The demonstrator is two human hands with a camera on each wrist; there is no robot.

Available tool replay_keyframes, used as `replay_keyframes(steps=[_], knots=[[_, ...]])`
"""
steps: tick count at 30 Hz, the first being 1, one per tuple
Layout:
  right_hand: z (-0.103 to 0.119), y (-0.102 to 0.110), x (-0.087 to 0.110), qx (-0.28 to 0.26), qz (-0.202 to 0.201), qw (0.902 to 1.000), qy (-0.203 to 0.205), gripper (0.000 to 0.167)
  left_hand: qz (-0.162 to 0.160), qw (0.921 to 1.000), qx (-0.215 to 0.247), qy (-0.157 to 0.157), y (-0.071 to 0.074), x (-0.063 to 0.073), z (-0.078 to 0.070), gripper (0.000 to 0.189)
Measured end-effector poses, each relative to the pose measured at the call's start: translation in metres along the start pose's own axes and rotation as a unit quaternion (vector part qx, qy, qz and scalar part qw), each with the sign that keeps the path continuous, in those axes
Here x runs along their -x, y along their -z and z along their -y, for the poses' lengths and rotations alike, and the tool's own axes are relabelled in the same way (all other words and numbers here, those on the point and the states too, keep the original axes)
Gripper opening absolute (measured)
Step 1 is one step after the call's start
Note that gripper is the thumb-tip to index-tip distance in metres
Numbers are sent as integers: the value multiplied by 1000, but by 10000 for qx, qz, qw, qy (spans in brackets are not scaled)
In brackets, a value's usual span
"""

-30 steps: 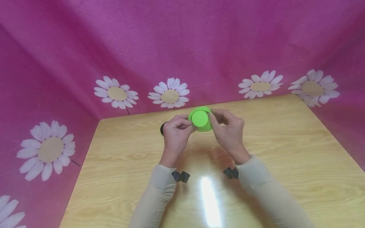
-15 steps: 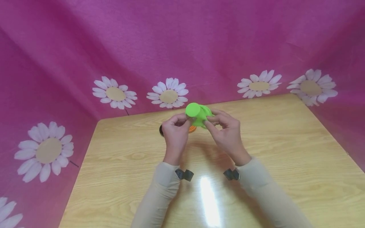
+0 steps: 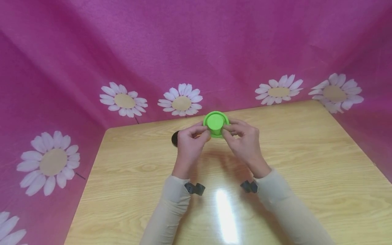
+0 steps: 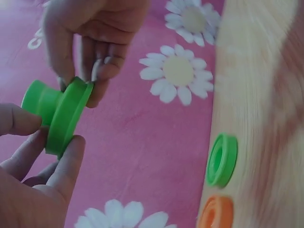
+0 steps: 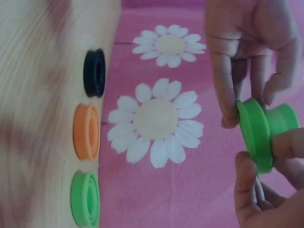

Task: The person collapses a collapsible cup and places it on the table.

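A green stepped silicone cup [image 3: 215, 122], like a collapsible one, is held up above the far part of the table. It has a wide rim and a narrower round end, and the flat end faces the head camera. My left hand [image 3: 189, 144] pinches its left side between thumb and fingers. On the opposite side my right hand [image 3: 245, 143] pinches it the same way. In the left wrist view the cup [image 4: 59, 116] appears side-on, the narrow part standing out from the wide ring.
Flat ringed pieces stand along the table's far edge: a black one [image 5: 94, 72], an orange one [image 5: 86, 132] and a green one [image 5: 85, 199]. The hands mostly hide them in the head view. Pink flowered cloth [image 3: 226, 58] hangs behind the wooden table [image 3: 131, 190].
The cup swung to the left, its narrow end pointing that way, then turned back to face the head camera. Both hands keep hold, and the right fingers sit closer to the narrow part.
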State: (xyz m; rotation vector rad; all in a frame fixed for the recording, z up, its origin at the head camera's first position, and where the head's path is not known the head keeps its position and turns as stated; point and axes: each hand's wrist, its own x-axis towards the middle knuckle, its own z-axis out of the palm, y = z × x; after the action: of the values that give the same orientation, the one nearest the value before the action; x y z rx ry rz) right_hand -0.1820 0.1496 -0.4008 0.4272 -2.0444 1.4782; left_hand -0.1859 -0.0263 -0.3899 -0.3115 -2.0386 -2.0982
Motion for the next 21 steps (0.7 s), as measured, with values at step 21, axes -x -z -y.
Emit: replay_keyframes(steps=[21], knots=[[10,-10,-4,-2210,-934,9600,-1442,24,-624,9750,2032,645,-9,-1,-4,24]])
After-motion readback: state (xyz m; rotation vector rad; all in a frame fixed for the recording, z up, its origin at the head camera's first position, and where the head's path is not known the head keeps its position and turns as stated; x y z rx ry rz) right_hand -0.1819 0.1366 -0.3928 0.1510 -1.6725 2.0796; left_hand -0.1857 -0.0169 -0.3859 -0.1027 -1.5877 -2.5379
